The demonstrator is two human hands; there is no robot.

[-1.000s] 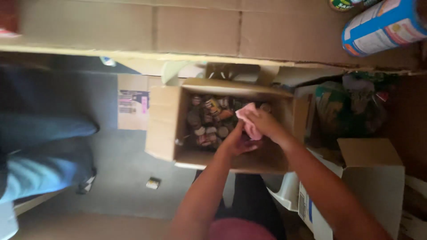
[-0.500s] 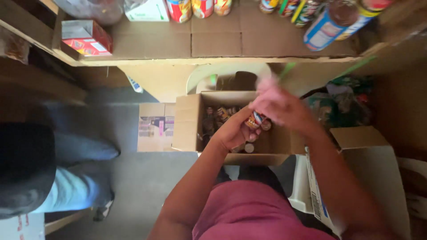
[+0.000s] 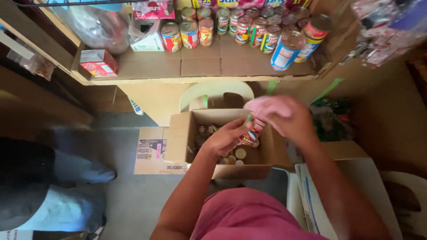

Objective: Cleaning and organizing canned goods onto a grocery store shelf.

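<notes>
Cardboard box (image 3: 182, 142) sits open on the floor below a shelf (image 3: 200, 66) of tins. Above it, the right hand (image 3: 291, 118) grips a pink cloth (image 3: 267, 108) while the left hand (image 3: 227, 138) clasps a small can (image 3: 250, 135).
</notes>
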